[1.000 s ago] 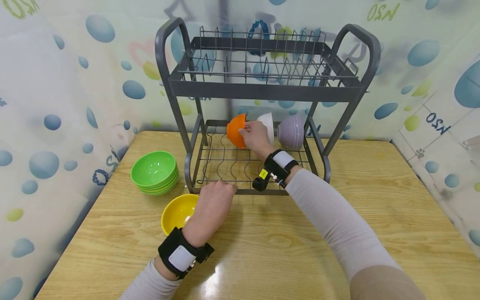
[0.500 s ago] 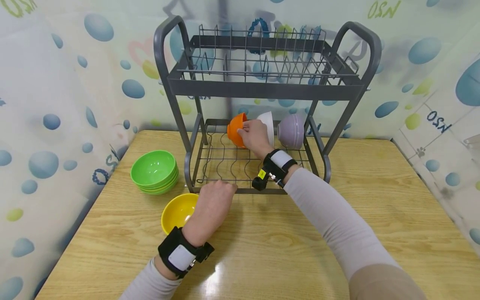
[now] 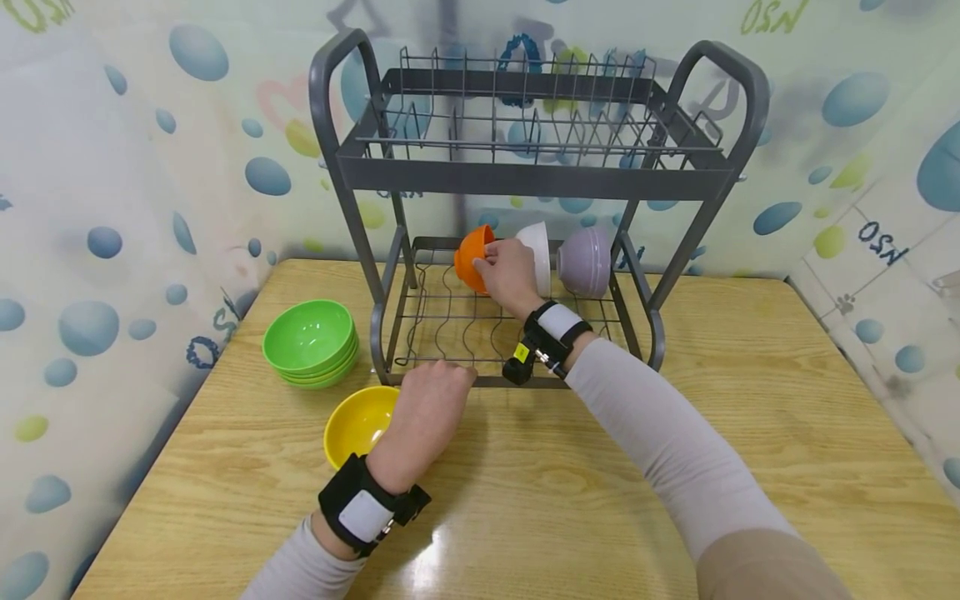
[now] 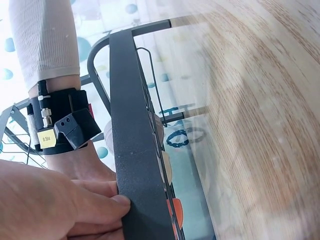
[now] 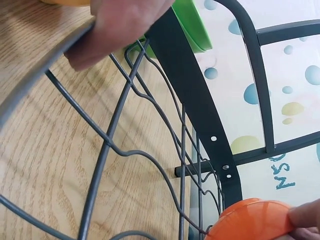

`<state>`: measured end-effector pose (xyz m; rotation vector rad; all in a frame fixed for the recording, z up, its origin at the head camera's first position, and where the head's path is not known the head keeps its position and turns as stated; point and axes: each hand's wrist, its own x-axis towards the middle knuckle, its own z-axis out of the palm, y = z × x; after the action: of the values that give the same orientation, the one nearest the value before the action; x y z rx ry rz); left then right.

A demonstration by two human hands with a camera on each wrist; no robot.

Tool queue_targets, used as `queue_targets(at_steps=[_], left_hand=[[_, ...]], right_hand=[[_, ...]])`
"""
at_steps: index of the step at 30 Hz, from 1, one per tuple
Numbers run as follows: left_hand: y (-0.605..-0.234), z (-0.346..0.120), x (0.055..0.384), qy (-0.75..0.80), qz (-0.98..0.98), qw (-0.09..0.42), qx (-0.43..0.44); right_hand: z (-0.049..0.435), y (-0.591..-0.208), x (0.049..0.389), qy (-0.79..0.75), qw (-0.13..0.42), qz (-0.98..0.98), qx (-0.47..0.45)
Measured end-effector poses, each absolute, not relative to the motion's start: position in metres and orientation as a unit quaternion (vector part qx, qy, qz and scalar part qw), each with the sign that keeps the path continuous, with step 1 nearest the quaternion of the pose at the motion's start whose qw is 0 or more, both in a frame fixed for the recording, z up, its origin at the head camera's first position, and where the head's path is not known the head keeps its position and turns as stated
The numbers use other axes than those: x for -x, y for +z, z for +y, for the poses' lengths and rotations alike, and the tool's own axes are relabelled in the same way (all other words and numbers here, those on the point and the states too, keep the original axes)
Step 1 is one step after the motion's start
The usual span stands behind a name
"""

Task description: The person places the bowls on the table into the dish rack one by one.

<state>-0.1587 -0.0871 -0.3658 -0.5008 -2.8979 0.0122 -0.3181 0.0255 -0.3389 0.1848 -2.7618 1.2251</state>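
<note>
An orange bowl stands tipped on its side in the lower tier of a dark grey dish rack. My right hand pinches its rim, the thumb on the near side; the right wrist view shows fingertips at the edge of the orange bowl. Right of that hand, a white bowl, partly hidden, and a lavender bowl also stand on edge. My left hand grips the rack's lower front rail, thumb and fingers around the flat bar in the left wrist view.
Left of the rack sits a stack of green bowls on the wooden table. A yellow bowl stands nearer, partly behind the left hand and wrist. The rack's upper wire tier overhangs the right hand. A patterned wall covering closes off the back.
</note>
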Motion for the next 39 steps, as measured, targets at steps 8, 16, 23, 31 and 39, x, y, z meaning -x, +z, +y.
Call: queue_targets(at_steps=[8,16,23,31,39], left_hand=[[-0.365,-0.086,0.158,0.004,-0.980,0.102,0.170],[-0.366,-0.086,0.157,0.004,-0.979,0.108,0.173],[-0.367,-0.086,0.157,0.006,-0.978,0.112,0.173],[-0.367,-0.088,0.158,0.003,-0.976,0.120,0.179],[-0.368,-0.088,0.158,0.000,-0.975,0.123,0.183]], right_hand=[[0.024,-0.339,0.316,0.406,0.066,-0.910,-0.050],[0.026,-0.339,0.312,0.411,0.077,-0.906,-0.069],[0.031,-0.339,0.310,0.398,0.080,-0.910,-0.087],[0.047,-0.321,0.302,0.403,0.080,-0.904,-0.116],[0.077,-0.302,0.277,0.377,0.059,-0.909,-0.166]])
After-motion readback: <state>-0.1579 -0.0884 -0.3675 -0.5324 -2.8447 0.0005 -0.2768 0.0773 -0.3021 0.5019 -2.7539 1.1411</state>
